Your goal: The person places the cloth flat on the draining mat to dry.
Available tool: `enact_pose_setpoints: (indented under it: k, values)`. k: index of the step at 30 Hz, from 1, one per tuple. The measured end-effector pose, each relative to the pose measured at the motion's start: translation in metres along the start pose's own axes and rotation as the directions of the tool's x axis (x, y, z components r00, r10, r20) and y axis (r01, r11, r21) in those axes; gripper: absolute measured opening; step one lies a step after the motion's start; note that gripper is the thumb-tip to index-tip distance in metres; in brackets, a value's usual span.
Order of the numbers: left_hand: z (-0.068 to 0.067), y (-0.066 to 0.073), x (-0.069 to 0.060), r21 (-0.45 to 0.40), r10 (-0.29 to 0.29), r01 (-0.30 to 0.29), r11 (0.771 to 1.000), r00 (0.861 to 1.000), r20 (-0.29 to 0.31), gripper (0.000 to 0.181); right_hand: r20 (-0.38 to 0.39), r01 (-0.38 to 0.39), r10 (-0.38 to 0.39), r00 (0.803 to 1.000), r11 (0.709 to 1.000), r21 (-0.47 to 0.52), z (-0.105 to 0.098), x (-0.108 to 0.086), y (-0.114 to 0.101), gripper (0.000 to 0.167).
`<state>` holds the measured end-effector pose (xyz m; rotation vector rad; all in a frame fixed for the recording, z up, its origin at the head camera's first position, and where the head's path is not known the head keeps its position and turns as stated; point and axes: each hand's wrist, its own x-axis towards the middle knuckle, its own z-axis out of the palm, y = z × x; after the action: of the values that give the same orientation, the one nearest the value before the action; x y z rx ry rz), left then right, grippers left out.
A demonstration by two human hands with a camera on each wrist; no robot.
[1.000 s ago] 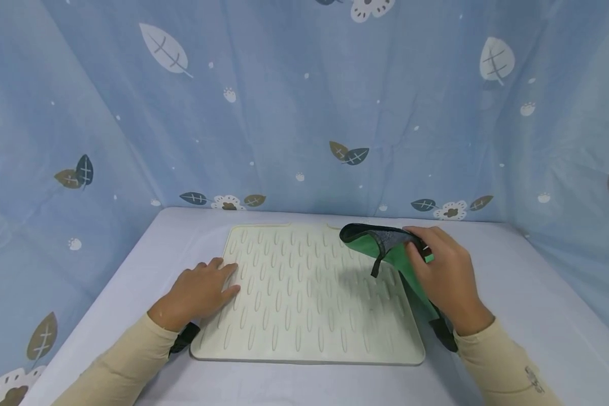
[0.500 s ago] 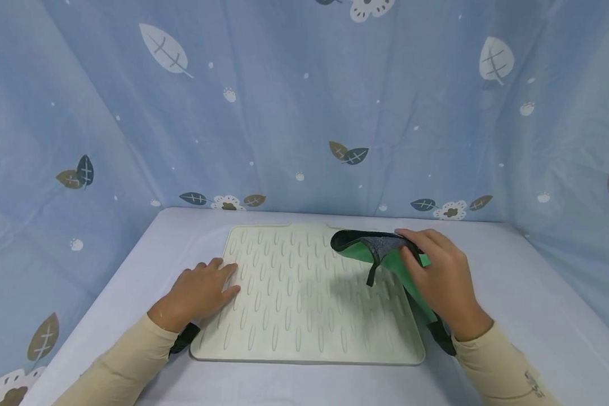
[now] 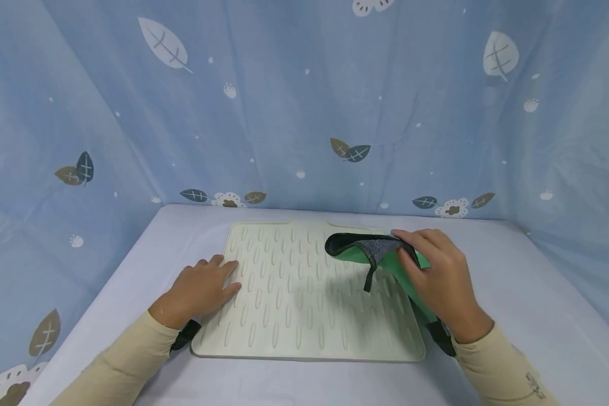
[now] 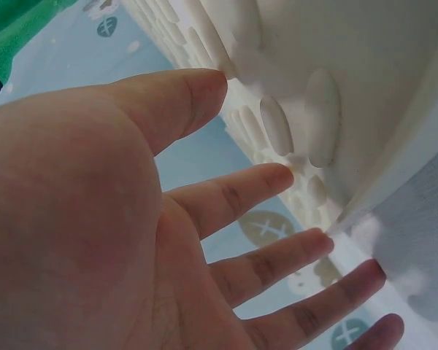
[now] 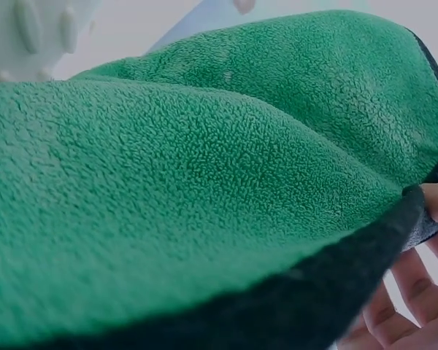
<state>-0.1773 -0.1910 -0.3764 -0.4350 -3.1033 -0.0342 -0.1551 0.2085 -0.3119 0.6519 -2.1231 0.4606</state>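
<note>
A cream drying mat with raised oval ridges lies flat before me. My left hand rests on its left edge; in the left wrist view the fingers are straight and spread along the mat. My right hand pinches the dark-bordered edge of a green towel between thumb and fingers. The towel hangs over the mat's right side, with a dark loop dangling and a grey underside showing. In the right wrist view, the plush green towel fills most of the picture.
A white cloth covers the table under the mat. Blue curtains with leaf prints stand behind and at both sides. Dark straps sit at the wrists.
My right hand has moved slightly left and toward me, carrying the towel farther over the mat. The left hand stays in place. The head view tilts down slightly.
</note>
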Motion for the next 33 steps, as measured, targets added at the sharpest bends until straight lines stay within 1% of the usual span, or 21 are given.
enact_pose_setpoints:
  k: [3, 9, 15, 23, 33]
  values:
    - [0.0, 0.0, 0.0, -0.001, 0.004, -0.004, 1.0, 1.0, -0.004, 0.054, -0.002, 0.021, -0.021, 1.0, 1.0, 0.015, 0.001, 0.003, -0.001, 0.043]
    - [0.0, -0.001, 0.001, 0.0, 0.007, -0.007, 1.0, 1.0, -0.012, 0.054, -0.003, 0.063, -0.063, 0.998, 0.997, 0.032, 0.002, 0.015, -0.005, 0.041]
    - [0.0, -0.001, 0.003, -0.007, 0.003, -0.003, 1.0, 1.0, -0.002, 0.054, -0.009, 0.08, -0.08, 0.997, 0.995, 0.052, 0.006, 0.023, -0.011, 0.04]
    - [0.001, -0.001, 0.002, 0.001, 0.007, -0.007, 1.0, 1.0, -0.017, 0.053, -0.015, 0.094, -0.093, 0.996, 0.992, 0.079, 0.021, 0.03, -0.02, 0.036]
    - [0.003, 0.0, 0.003, 0.004, 0.013, -0.013, 1.0, 0.999, -0.032, 0.053, 0.004, 0.105, -0.106, 0.994, 0.989, 0.107, 0.039, 0.034, -0.031, 0.033]
